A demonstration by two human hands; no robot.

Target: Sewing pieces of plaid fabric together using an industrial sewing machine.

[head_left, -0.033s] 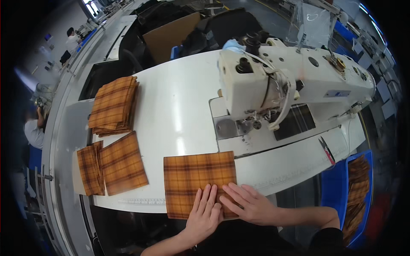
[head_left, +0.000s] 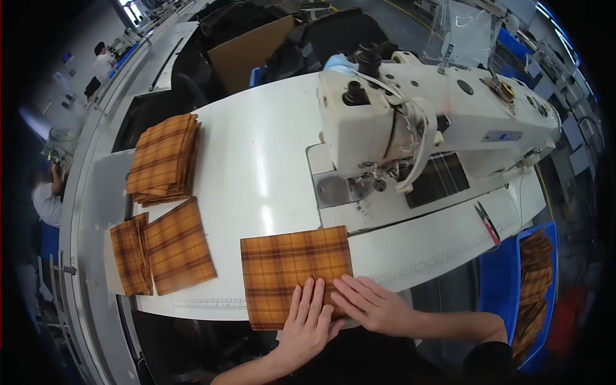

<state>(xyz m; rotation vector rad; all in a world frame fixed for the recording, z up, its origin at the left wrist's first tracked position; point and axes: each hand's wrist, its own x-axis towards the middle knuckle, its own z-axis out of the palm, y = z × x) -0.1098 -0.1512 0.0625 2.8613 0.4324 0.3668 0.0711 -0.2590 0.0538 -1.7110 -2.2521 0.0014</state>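
An orange and brown plaid fabric piece lies flat at the front edge of the white sewing table, its near edge reaching the table's rim. My left hand rests on its lower right part, fingers stretched out and thumb bent in. Close beside it, my right hand lies with extended fingers across the cloth's right near corner. Both hands press on the fabric from above; the edge under the palms is hidden. To the left are a loose plaid panel and a narrower plaid stack.
A thick plaid fabric pile stands at the table's far left. The white sewing machine fills the right, with dark cloth under its arm. Red-handled snips lie near the right edge. A blue bin holds plaid pieces.
The whole view has shifted slightly, so the table things appear a little further left. Both hands stay on the fabric in nearly the same pose.
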